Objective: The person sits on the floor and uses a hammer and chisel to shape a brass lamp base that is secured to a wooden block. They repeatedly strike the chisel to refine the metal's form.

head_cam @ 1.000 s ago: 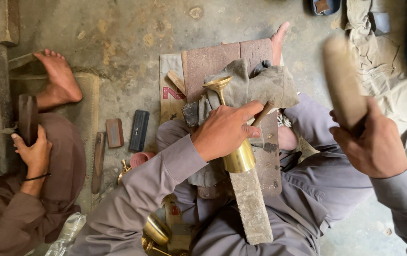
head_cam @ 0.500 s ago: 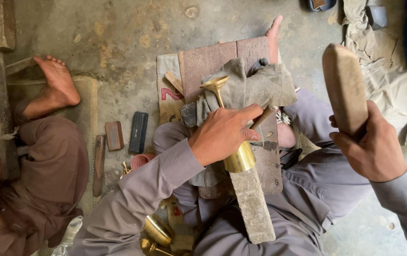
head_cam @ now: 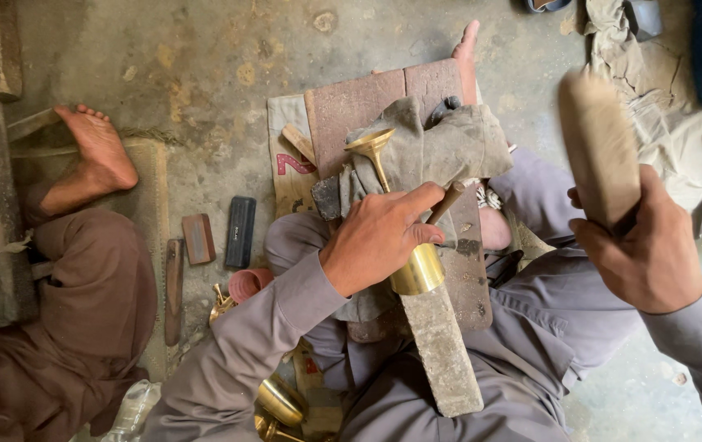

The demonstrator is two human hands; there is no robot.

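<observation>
Two hands work over a lap on a rough concrete floor. The left hand point(head_cam: 380, 237) is clamped around a polished brass horn point(head_cam: 400, 221), a slim stem flaring to a funnel mouth at one end and a wide shiny bell at the other; a thin wooden stick point(head_cam: 447, 202) pokes out between its fingers. The horn rests on a long, grainy grey bar point(head_cam: 441, 348) and a creased, dusty cloth point(head_cam: 441, 147). The right hand point(head_cam: 641, 245) is closed on a smooth, rounded wooden mallet point(head_cam: 598, 147), raised well apart from the horn. Beside them another person's bare foot point(head_cam: 97, 151) rests on matting.
</observation>
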